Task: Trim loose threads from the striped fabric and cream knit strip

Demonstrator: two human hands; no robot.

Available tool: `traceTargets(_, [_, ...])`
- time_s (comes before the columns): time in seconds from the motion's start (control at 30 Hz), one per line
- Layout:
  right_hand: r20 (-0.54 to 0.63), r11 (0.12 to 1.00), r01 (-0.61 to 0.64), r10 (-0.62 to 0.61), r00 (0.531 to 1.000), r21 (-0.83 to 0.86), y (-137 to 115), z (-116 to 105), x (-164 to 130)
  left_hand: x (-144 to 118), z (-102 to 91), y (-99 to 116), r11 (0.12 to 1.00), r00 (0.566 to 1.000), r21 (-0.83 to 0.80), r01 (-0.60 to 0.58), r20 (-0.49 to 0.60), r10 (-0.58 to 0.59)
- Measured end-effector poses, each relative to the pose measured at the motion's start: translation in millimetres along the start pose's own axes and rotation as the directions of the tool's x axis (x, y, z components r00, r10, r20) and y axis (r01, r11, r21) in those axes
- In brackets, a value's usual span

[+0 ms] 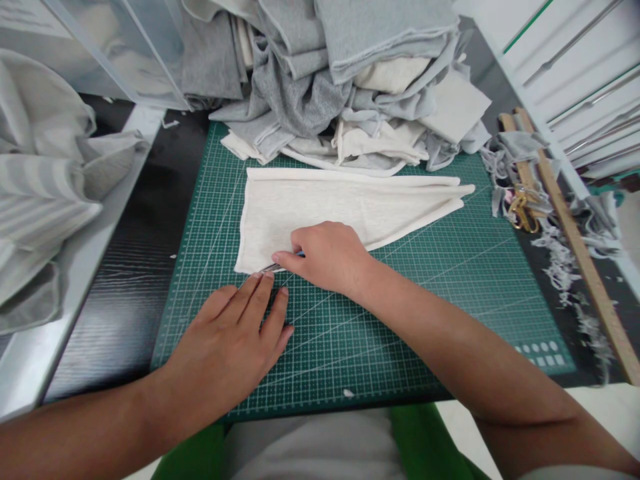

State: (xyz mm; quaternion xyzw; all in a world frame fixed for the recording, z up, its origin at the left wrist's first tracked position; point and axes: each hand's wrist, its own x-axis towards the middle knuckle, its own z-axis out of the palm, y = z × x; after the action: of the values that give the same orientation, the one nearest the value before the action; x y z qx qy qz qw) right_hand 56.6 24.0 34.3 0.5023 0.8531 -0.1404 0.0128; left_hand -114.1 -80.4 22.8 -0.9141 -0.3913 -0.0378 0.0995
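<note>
A cream piece of knit fabric point(310, 203) lies flat on the green cutting mat point(400, 320), wide at the left and narrowing into folded strips at the right. My right hand point(330, 257) is closed around a slim metal-tipped tool point(273, 267) with a bit of blue showing; most of it is hidden in my grip, so its exact kind is unclear. The tool's tip is at the fabric's near edge, close to the lower left corner. My left hand point(237, 327) rests flat and open on the mat, fingertips at that same edge beside the tip.
A heap of grey and cream fabric pieces point(310, 80) covers the mat's far side. Striped grey cloth point(40, 193) lies at left near a clear plastic bin point(135, 53). At right are gold-handled scissors point(523, 210), a wooden ruler point(580, 253) and thread scraps point(560, 263).
</note>
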Motion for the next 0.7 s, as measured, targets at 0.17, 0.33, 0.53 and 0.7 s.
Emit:
traceTargets(0.17, [0.011,1.000,-0.006,0.006,1.000,0.004,-1.1,0.0,-1.1,-0.5,0.8,-0.4,1.000,1.000,-0.012,-0.002,0.000,0.002])
traceTargets(0.33, [-0.016,1.000,-0.009,0.009,1.000,0.007,-1.6,3.3,-3.3,-1.5,2.1,-0.6,1.000,1.000,-0.009,-0.007,-0.004,0.007])
traceTargets(0.53, [-0.110,0.999,-0.043,0.045,0.993,0.015,-3.5,8.9,-6.3,0.2,1.3,-1.0,1.000,1.000,-0.002,-0.015,-0.013,0.014])
traceTargets(0.7, [-0.114,0.998,-0.064,0.064,0.991,0.004,-4.8,10.5,-6.8,0.3,1.3,-1.2,1.000,1.000,0.001,-0.005,0.008,0.005])
